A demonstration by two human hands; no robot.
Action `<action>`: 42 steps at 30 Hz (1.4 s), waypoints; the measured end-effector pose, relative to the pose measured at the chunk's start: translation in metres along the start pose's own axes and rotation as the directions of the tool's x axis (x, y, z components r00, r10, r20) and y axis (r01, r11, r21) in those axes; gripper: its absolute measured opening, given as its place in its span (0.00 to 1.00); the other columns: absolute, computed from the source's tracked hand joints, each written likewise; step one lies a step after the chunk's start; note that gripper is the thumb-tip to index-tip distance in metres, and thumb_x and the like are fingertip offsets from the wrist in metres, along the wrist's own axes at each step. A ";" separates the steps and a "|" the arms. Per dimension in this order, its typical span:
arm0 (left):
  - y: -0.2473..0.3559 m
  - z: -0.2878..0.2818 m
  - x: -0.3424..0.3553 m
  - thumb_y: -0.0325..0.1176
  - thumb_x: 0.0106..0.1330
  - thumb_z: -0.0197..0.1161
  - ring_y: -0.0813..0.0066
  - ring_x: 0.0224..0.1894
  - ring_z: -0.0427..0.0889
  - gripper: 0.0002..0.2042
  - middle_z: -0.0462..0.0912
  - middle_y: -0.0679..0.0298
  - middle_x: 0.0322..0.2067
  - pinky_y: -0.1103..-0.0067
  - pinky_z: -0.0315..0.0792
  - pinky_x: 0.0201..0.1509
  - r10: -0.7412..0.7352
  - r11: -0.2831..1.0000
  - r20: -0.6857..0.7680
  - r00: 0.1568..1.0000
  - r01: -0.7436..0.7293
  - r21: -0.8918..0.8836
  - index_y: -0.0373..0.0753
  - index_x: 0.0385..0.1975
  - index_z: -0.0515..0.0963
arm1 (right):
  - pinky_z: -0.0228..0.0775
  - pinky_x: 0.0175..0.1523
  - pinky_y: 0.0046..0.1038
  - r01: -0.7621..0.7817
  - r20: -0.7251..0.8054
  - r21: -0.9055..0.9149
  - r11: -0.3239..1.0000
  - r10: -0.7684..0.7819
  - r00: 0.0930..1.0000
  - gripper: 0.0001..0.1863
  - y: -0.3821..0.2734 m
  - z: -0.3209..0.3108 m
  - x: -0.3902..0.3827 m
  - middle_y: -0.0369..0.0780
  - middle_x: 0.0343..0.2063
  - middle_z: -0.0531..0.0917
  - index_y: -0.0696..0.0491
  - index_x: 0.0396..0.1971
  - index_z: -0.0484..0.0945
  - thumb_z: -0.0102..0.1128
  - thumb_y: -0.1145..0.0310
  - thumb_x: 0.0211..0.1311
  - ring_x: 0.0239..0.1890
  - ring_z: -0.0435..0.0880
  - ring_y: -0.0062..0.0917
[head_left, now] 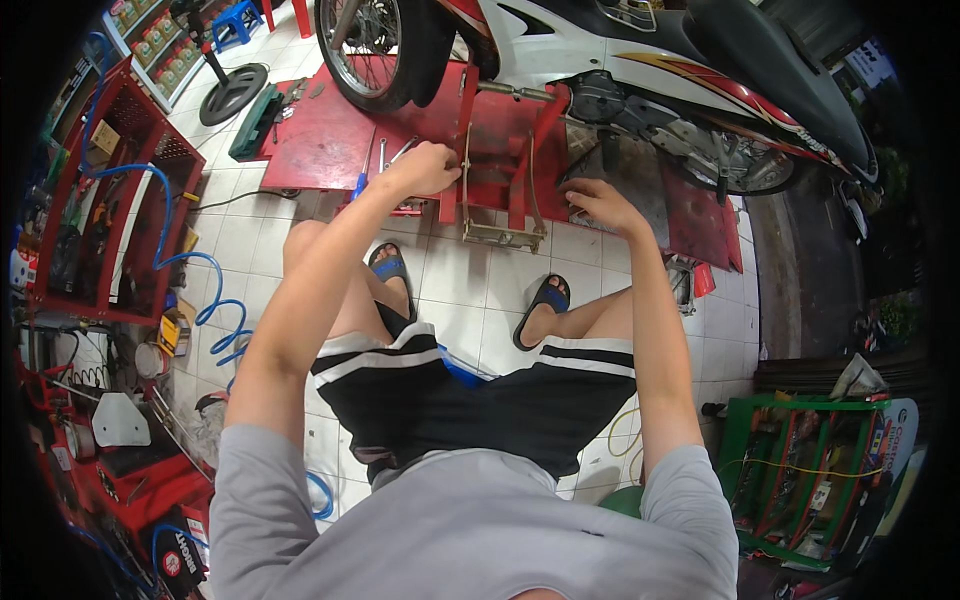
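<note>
My left hand (pixel 432 170) is curled beside the upright metal bracket (pixel 490 236) on a red lift platform (pixel 315 145); whether it grips anything there is hidden. My right hand (pixel 600 205) hangs at the bracket's right, fingers apart and loosely bent, holding nothing visible. A blue-handled tool (pixel 360 186) and wrenches (pixel 382 150) lie left of my left hand. A white motorcycle (pixel 620 65) stands on the platform, its front wheel (pixel 353 75) at the upper left.
At left stand a red tool cart (pixel 85 285) with a coiled blue hose (pixel 208 300), a black round base (pixel 233 96) and a blue stool (pixel 237 22). A green rack (pixel 810 420) is at lower right. My sandalled feet rest on white tiles (pixel 465 310).
</note>
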State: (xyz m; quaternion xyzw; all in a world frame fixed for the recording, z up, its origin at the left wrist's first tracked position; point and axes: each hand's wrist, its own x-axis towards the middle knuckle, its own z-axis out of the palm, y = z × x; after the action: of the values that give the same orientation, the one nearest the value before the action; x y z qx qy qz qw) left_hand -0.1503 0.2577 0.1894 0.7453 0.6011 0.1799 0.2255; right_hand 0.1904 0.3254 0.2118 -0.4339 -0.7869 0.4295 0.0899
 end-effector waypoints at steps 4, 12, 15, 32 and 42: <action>0.004 0.004 0.043 0.34 0.65 0.55 0.61 0.38 0.84 0.12 0.84 0.53 0.31 0.72 0.75 0.44 0.034 0.959 -0.062 0.998 -0.050 -0.278 0.30 0.38 0.79 | 0.73 0.45 0.28 0.013 -0.076 0.224 0.975 0.004 0.997 0.19 0.027 -0.005 0.045 0.41 0.39 0.83 0.60 0.50 0.76 0.55 0.64 0.63 0.39 0.82 0.25; 0.020 0.022 0.109 0.32 0.67 0.55 0.70 0.40 0.83 0.12 0.82 0.60 0.38 0.77 0.75 0.46 -0.178 0.210 0.159 0.971 0.195 -0.958 0.29 0.42 0.76 | 0.72 0.52 0.29 0.167 -0.397 0.589 0.790 0.103 0.912 0.20 0.021 -0.029 0.115 0.41 0.44 0.80 0.60 0.54 0.71 0.52 0.63 0.67 0.44 0.81 0.28; 0.038 0.035 0.130 0.33 0.67 0.57 0.72 0.41 0.82 0.10 0.81 0.61 0.36 0.77 0.74 0.47 -0.153 0.023 0.182 0.971 0.187 -0.982 0.32 0.40 0.75 | 0.72 0.53 0.27 0.234 -0.405 0.599 0.766 0.037 0.914 0.24 0.022 -0.038 0.126 0.42 0.47 0.79 0.60 0.57 0.71 0.58 0.62 0.64 0.47 0.79 0.26; 0.067 0.065 0.190 0.46 0.62 0.66 0.78 0.35 0.75 0.15 0.76 0.69 0.35 0.79 0.66 0.36 -0.400 -0.158 0.191 0.897 0.137 -0.978 0.43 0.40 0.75 | 0.67 0.58 0.29 0.457 -0.449 0.593 0.663 -0.199 0.871 0.30 0.029 -0.042 0.141 0.41 0.53 0.74 0.52 0.59 0.65 0.60 0.75 0.54 0.57 0.71 0.28; 0.054 0.066 0.190 0.30 0.61 0.66 0.77 0.36 0.73 0.06 0.76 0.67 0.32 0.82 0.67 0.42 -0.393 -0.300 0.121 0.912 -0.003 -0.954 0.39 0.35 0.77 | 0.63 0.57 0.30 0.481 -0.553 0.621 0.619 -0.089 0.829 0.28 0.020 -0.049 0.139 0.41 0.52 0.77 0.51 0.62 0.62 0.51 0.63 0.62 0.56 0.72 0.27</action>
State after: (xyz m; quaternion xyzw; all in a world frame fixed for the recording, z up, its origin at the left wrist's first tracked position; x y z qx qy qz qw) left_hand -0.0304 0.4265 0.1640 0.1292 0.3595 0.6334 0.6729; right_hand 0.1429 0.4658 0.1950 -0.3144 -0.5575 0.5705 0.5147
